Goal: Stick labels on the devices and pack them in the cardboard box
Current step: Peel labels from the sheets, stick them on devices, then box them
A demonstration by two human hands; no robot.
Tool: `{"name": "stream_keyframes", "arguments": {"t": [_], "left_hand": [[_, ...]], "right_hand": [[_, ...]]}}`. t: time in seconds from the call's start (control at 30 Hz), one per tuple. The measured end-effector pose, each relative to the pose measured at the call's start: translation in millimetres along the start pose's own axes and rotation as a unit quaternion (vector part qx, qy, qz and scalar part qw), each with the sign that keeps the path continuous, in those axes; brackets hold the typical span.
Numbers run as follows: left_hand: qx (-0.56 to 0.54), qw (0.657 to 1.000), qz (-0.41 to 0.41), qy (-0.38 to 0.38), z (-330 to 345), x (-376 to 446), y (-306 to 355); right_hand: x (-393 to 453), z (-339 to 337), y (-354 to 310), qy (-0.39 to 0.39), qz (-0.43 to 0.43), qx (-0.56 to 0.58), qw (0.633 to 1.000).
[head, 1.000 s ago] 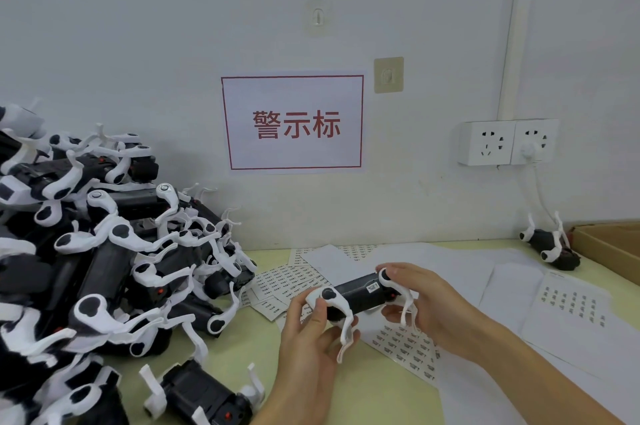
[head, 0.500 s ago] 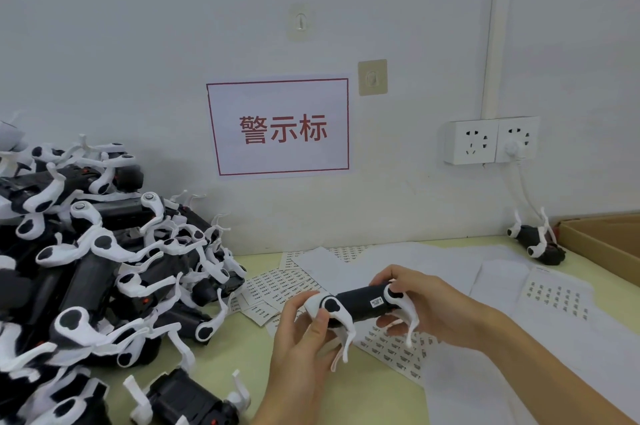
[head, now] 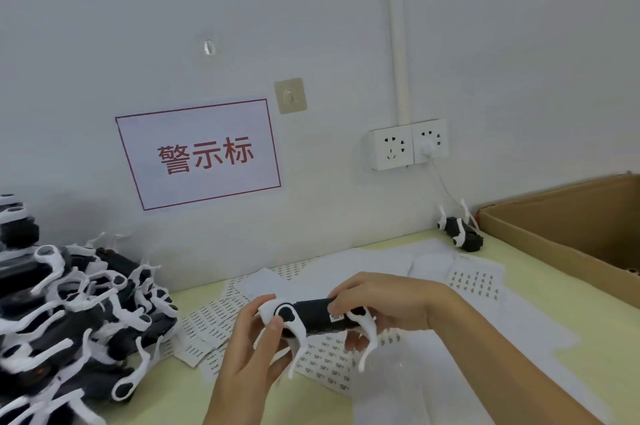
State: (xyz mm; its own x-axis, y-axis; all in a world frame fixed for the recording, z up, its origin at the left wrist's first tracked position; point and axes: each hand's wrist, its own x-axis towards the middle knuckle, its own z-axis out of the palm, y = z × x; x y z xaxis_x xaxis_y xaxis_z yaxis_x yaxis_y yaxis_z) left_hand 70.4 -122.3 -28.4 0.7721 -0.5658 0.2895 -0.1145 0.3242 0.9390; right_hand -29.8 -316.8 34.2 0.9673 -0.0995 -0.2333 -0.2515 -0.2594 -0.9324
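Note:
A black device with white curved legs (head: 311, 315) is held level above the table between both hands. My left hand (head: 252, 352) grips its left end, thumb on the white cap. My right hand (head: 381, 300) wraps the right end, fingers over a small white label on the black body. Sheets of small printed labels (head: 322, 362) lie on the table right below. The open cardboard box (head: 540, 234) stands at the right edge; its inside is mostly out of view.
A big heap of the same black-and-white devices (head: 76, 317) fills the left side. One single device (head: 462, 234) lies by the wall near the box, under the wall sockets (head: 408, 147). More label sheets (head: 476, 281) and white backing paper cover the yellow-green table (head: 180, 397).
The view has swung right, so more of the cardboard box shows and the heap sits further left. Both hands keep hold of the device; my right fingers now lie over its label.

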Motion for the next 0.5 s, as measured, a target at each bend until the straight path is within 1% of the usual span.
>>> {"name": "stream_keyframes", "arguments": {"t": [0.07, 0.13, 0.2, 0.23, 0.3, 0.37, 0.43, 0.5], "left_hand": [[0.013, 1.000, -0.017, -0.016, 14, 8, 7], [0.002, 0.999, -0.033, -0.026, 32, 19, 14], [-0.006, 0.999, -0.026, -0.023, 54, 29, 12], [0.008, 1.000, -0.017, -0.023, 67, 33, 8], [0.088, 0.995, 0.008, -0.045, 94, 36, -6], [0.209, 0.971, 0.036, -0.113, 121, 37, -25], [0.331, 0.922, 0.063, -0.190, 152, 39, -40], [0.423, 0.866, 0.085, -0.252, 185, 41, -56]], "right_hand": [[-10, -8, 2, 0.002, -0.004, 0.039, 0.999], [-23, -22, 6, 0.012, -0.016, 0.096, 0.995], [-38, -42, 15, 0.056, -0.030, 0.156, 0.986], [-47, -54, 21, 0.084, -0.039, 0.189, 0.978], [-68, -78, 36, 0.138, -0.065, 0.249, 0.956], [-91, -102, 52, 0.198, -0.082, 0.305, 0.928], [-116, -126, 69, 0.247, -0.104, 0.363, 0.892], [-142, -148, 85, 0.285, -0.139, 0.409, 0.856]]}}
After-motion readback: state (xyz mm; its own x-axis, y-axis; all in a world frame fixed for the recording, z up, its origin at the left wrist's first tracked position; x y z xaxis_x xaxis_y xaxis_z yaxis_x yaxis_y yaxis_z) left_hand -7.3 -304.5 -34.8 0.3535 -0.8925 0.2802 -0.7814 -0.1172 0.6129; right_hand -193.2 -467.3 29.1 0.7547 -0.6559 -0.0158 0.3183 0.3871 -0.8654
